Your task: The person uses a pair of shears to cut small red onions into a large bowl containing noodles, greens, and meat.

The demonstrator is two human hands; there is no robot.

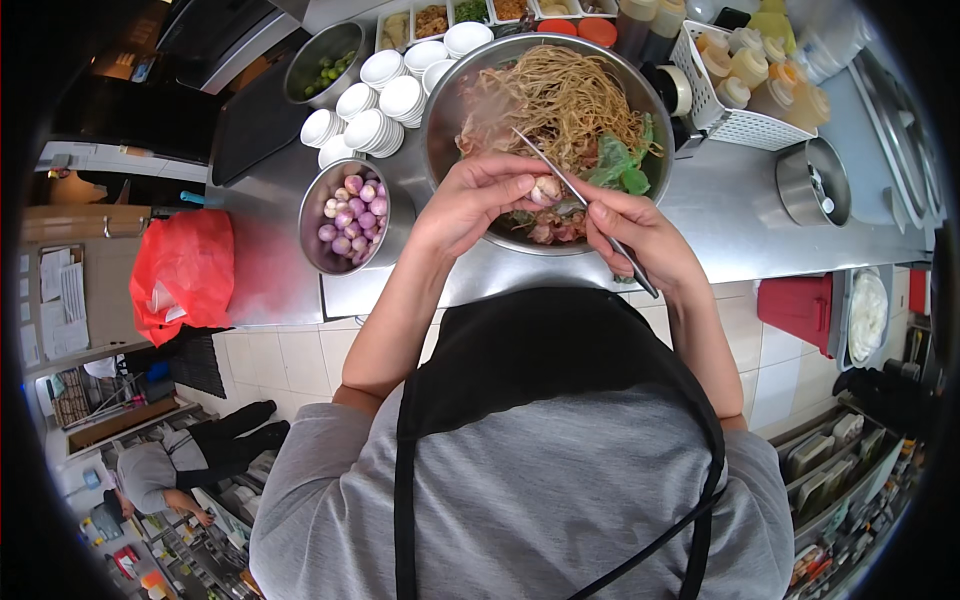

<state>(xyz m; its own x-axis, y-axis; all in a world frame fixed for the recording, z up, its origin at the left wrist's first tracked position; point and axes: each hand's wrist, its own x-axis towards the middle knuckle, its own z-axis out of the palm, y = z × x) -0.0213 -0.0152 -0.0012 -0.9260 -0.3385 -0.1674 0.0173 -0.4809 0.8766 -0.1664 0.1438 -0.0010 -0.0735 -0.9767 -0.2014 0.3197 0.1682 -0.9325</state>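
Note:
In my left hand [480,196] is a shallot [547,190] with papery skin, held between thumb and fingertips. My right hand [637,229] grips a small knife [551,165], its blade slanting up and left across the shallot's right side. Both hands are above the near part of a wide stainless steel bowl [433,142]. Inside the bowl lie a tangle of dry brown stalks [566,86], loose reddish skins [559,227] and a crumpled green plastic piece [619,166]. Left of my left hand, a steel pot [401,217] holds several peeled purple shallots [352,217].
Stacked white cups [375,131] and a steel bowl of limes [300,56] stand behind the pot. A red plastic bag [184,270] lies at the counter's left end. A white basket of bottles [757,131] and a steel container [795,187] are right. Another person [161,465] stands lower left.

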